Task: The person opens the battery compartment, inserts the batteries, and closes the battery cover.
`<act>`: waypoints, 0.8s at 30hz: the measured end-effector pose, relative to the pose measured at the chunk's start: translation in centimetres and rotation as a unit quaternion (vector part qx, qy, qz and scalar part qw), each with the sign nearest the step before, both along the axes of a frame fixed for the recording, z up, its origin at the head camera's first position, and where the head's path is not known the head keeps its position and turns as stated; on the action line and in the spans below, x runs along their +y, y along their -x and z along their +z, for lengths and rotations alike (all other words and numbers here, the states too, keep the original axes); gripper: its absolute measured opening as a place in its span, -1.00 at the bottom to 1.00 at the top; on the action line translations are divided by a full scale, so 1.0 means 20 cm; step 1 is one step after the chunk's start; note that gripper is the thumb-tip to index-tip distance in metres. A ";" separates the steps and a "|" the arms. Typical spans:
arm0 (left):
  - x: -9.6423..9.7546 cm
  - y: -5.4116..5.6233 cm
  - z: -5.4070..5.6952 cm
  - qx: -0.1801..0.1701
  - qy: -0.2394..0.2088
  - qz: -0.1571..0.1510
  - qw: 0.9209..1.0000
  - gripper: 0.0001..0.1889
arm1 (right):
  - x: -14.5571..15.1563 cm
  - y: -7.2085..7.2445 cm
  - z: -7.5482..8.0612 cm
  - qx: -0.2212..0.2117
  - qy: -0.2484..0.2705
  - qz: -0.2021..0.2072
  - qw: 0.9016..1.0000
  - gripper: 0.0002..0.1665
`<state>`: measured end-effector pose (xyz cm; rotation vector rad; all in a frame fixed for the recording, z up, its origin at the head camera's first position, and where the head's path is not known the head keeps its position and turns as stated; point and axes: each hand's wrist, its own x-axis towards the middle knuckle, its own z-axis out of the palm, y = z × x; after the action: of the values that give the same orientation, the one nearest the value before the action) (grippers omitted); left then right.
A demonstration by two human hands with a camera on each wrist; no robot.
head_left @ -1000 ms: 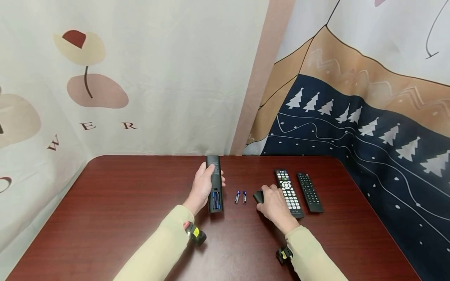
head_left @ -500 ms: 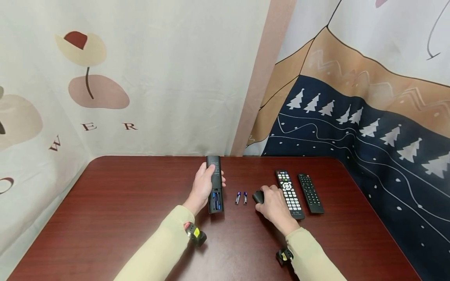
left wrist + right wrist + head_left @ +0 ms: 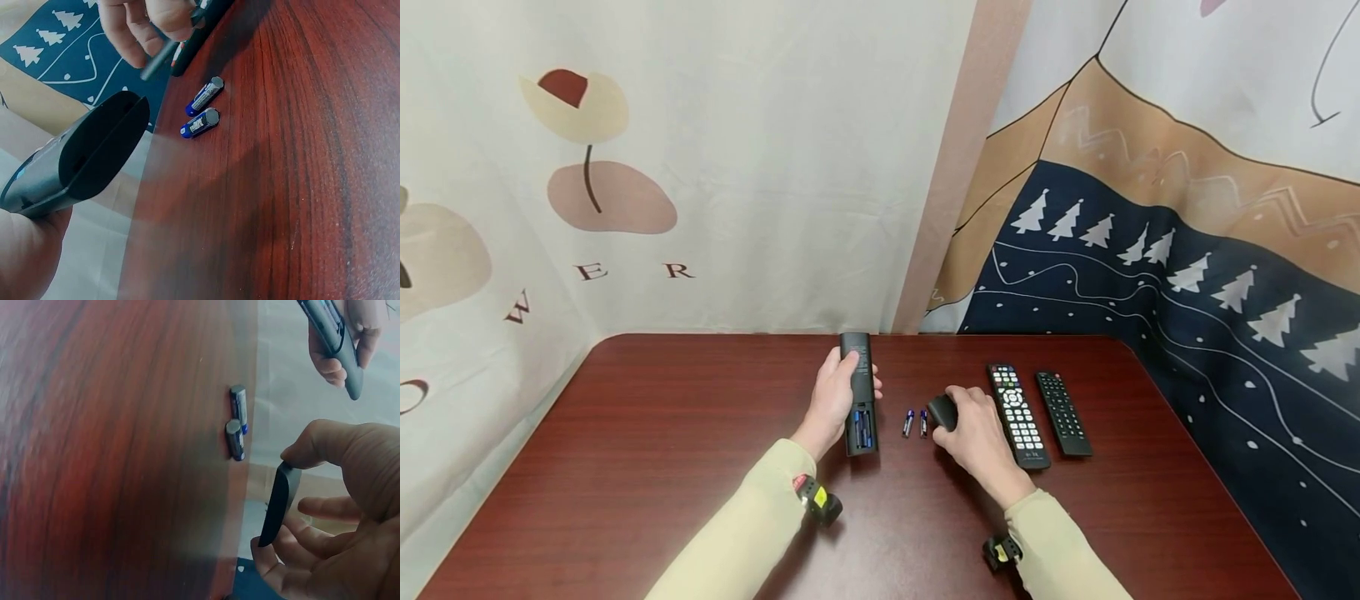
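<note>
Black remote [image 3: 859, 392] lies face down near the middle of the table [image 3: 625, 433], battery bay open at its near end, two blue cells seated inside. The left hand [image 3: 833, 398] wraps the remote's body, thumb on the back, fingers curled round the far edge; the left wrist view shows the near end raised off the wood.

The battery cover [image 3: 278, 503], a thin curved black piece, is pinched by the right hand [image 3: 973, 433] between thumb on top and fingers below, held off the table. It sits just right of two loose batteries [image 3: 914, 422], which lie side by side between the hands, apart from both.

Judgement: the step in hand looks like bringing the cover to the open bay. To do it well, the cover should pass above the loose batteries, not sweep through them, since round cells roll easily. The left hand should hold the remote steady and level. The cover's edge should meet the bay's rails squarely, then slide along the remote's length until flush. A tilted entry risks jamming.

To the right, two more remotes [image 3: 1037, 412] lie face up, parallel, near the right hand but untouched.
</note>
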<state>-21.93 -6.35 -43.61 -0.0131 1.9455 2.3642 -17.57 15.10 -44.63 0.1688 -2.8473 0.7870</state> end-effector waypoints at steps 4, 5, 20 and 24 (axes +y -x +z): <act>0.00 0.00 0.00 -0.001 0.001 0.001 1.000 -0.63 | -0.03 -0.01 0.01 0.017 0.018 0.003 1.000 -0.31; 0.00 0.00 0.00 -0.001 0.002 0.001 1.000 -0.64 | -0.03 -0.02 0.01 0.019 0.020 0.003 1.000 -0.31; 0.00 0.00 0.00 0.006 -0.006 -0.003 1.000 -0.65 | -0.13 -0.06 0.02 0.019 0.052 0.009 0.998 -0.32; 0.00 0.00 0.00 0.010 -0.012 -0.003 1.000 -0.66 | -0.15 -0.07 0.02 0.015 0.061 0.011 0.998 -0.33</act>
<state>-21.97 -6.35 -43.67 0.0175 1.9244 2.3930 -16.17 12.09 -44.14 0.1928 -2.7626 0.9522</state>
